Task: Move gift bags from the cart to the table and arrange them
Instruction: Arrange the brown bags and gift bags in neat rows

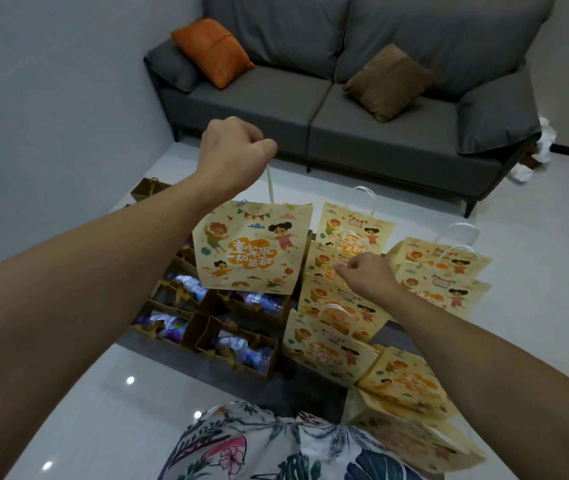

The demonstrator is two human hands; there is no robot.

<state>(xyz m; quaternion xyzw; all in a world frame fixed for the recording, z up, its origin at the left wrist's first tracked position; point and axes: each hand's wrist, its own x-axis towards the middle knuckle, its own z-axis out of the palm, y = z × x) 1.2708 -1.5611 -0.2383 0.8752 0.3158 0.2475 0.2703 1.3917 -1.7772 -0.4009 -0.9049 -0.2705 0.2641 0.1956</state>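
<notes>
In the upper middle of the frame we see the left hand (233,152) raised, its fingers curled tight around the white handle (270,184) of a yellow gift bag (252,247), which hangs free in the air at the centre. Below that bag, at lower centre, brown open-topped bags (238,344) stand in rows on the dark counter (158,351), with blue and purple wrapped items showing inside them. To the right of centre, the right hand (368,273) hovers low over a row of yellow gift bags (338,306), its fingers loosely curled; we cannot tell whether it has hold of a handle or only touches the bags. More yellow bags (445,271) stand at the right of the frame. Across the top sits a grey sofa (328,109) with an orange cushion (212,51) and a brown cushion (388,83).
</notes>
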